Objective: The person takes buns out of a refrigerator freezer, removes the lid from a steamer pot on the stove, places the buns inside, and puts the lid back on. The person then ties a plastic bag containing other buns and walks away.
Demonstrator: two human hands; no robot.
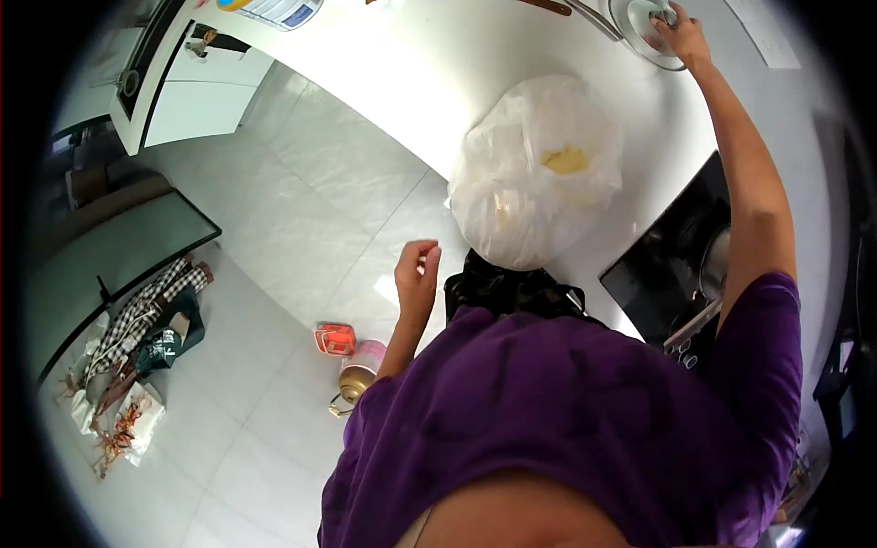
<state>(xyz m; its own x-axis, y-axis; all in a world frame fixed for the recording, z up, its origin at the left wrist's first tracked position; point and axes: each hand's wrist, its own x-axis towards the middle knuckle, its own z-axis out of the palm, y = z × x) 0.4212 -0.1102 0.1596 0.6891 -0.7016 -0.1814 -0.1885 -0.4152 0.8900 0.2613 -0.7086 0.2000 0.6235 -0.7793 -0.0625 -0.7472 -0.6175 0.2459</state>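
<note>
At the top right my right hand (pixel 683 38) is closed on the knob of a round glass pot lid (pixel 637 35), which is over the white counter (pixel 384 68). My left hand (pixel 418 274) hangs beside my body above the floor, fingers curled in towards the thumb, nothing visible in them. A large, bulging white plastic bag (pixel 539 173) sits at the counter's near edge in front of me, with a yellowish patch showing on it. What the bag holds is hidden.
A black cooktop (pixel 653 251) with a pan (pixel 717 260) is on my right. Near the lid lies a brown handle (pixel 546 5). A tub (pixel 279 11) stands at the top left. On the floor are a red basket (pixel 335 339), a brass-coloured kettle (pixel 354 384) and several bags (pixel 174 333).
</note>
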